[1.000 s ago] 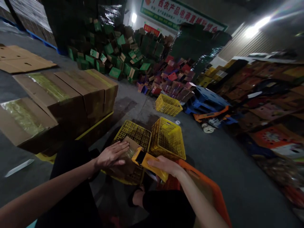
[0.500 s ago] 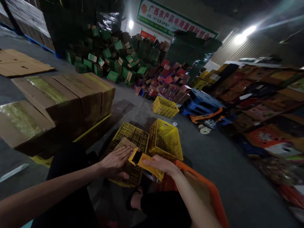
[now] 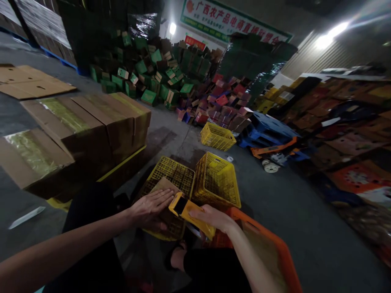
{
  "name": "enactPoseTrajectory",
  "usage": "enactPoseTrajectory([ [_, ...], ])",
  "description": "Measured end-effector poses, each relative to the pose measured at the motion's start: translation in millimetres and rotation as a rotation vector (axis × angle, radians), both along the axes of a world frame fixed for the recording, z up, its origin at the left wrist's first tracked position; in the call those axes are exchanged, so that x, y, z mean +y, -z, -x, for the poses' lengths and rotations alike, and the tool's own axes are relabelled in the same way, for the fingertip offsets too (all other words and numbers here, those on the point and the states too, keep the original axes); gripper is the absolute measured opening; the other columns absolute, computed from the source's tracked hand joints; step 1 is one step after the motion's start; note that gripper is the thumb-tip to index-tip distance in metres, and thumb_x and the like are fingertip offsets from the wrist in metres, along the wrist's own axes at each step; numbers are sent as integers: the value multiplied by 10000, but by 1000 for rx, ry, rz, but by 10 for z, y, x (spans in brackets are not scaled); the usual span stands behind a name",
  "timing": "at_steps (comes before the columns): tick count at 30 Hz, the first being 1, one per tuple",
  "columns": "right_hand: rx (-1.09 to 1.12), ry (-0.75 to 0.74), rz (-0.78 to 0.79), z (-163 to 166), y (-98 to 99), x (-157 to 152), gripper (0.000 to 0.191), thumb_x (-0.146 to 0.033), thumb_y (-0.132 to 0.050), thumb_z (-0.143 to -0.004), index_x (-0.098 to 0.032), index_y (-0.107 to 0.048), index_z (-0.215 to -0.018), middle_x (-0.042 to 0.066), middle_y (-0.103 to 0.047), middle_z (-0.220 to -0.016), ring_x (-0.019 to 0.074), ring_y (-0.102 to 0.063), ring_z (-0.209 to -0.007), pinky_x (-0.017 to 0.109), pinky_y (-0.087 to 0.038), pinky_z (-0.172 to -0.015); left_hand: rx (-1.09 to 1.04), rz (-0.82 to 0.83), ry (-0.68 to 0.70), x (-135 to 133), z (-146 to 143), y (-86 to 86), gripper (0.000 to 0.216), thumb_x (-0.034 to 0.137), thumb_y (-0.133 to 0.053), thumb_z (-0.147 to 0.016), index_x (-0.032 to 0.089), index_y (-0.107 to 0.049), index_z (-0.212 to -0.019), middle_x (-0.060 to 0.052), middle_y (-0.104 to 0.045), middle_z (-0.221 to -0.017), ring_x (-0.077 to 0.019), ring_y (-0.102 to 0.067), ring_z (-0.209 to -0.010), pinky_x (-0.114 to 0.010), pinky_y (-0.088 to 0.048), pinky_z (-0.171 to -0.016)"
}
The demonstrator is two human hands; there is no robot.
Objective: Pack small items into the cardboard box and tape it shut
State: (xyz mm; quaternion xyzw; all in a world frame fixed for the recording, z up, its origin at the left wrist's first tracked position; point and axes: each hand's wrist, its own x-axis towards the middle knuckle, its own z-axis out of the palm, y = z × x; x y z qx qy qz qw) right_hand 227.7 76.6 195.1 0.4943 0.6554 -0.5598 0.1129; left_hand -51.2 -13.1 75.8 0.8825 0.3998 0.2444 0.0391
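Observation:
My left hand [image 3: 151, 207] lies flat, fingers spread, on a small brown cardboard box [image 3: 161, 188] that rests in a yellow plastic crate [image 3: 174, 173] in front of me. My right hand [image 3: 214, 216] grips a yellow tape dispenser [image 3: 187, 211], whose front end sits at the box's right edge, just beside my left fingertips. A second yellow crate [image 3: 218, 179] stands tilted against the first. An orange crate [image 3: 269, 248] sits under my right forearm.
Taped brown cartons [image 3: 82, 122] stand stacked on a pallet to the left. Heaps of green boxes [image 3: 149, 73] and red and purple boxes [image 3: 222, 101] fill the back. Another yellow crate [image 3: 216, 136], blue pallets [image 3: 265, 128] and flattened cardboard [image 3: 27, 81] lie on the grey floor.
My left hand slid a little to the right along the box top toward the dispenser. My right hand stayed on the dispenser. The view shifted slightly.

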Motion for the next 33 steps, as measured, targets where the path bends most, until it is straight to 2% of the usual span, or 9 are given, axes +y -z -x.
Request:
enactPoseTrajectory([
  [5,-22,34,-41,-112,63,-35,519,-672,-676,-754,-158,-715,-815,27,-690,-694,142,-598,-592,197,-413,-510,-41,-5,-11,6,-17,-5,1044,731,-571,-836,126,-163,-1583,-208,-337,-1574,-326,-294,-1474,-460,-274,-1200],
  [10,-25,56,-15,-170,152,-68,532,-676,-663,-759,-151,-706,-839,23,-666,-657,142,-590,-556,201,-406,-495,-22,5,-23,-3,-32,-7,1074,739,-605,-803,116,-192,-1574,-218,-373,-1554,-334,-310,-1466,-461,-273,-1195],
  [18,-50,23,-79,-167,112,-73,527,-645,-670,-786,-118,-691,-781,28,-651,-640,120,-559,-551,195,-382,-506,48,48,-101,-66,-277,-21,1124,685,-648,-768,53,-173,-1566,-241,-260,-1598,-372,-229,-1488,-477,-214,-1215],
  [21,-34,42,-50,-183,115,-115,512,-638,-660,-794,-127,-685,-777,41,-671,-654,135,-586,-549,202,-397,-499,46,19,-84,-88,-348,-10,1145,728,-622,-754,59,-173,-1568,-227,-245,-1607,-370,-215,-1492,-477,-200,-1222],
  [26,54,51,39,-234,203,-154,506,-657,-631,-801,-153,-669,-777,32,-682,-628,153,-599,-518,220,-424,-491,29,15,-74,-62,-295,-19,1198,793,-608,-723,54,-186,-1565,-241,-262,-1597,-375,-240,-1484,-465,-235,-1214],
  [31,63,57,-16,-324,265,-159,507,-653,-625,-810,-150,-683,-788,31,-699,-665,163,-639,-580,207,-438,-504,23,44,-30,-5,-256,-56,1093,716,-609,-785,89,-182,-1572,-213,-271,-1602,-351,-250,-1486,-457,-242,-1213],
  [33,55,75,11,-355,260,-175,498,-648,-616,-820,-155,-682,-806,30,-697,-647,162,-642,-561,206,-441,-495,20,36,-32,1,-260,-63,1049,684,-606,-807,94,-193,-1569,-209,-284,-1598,-344,-259,-1484,-452,-245,-1211],
])
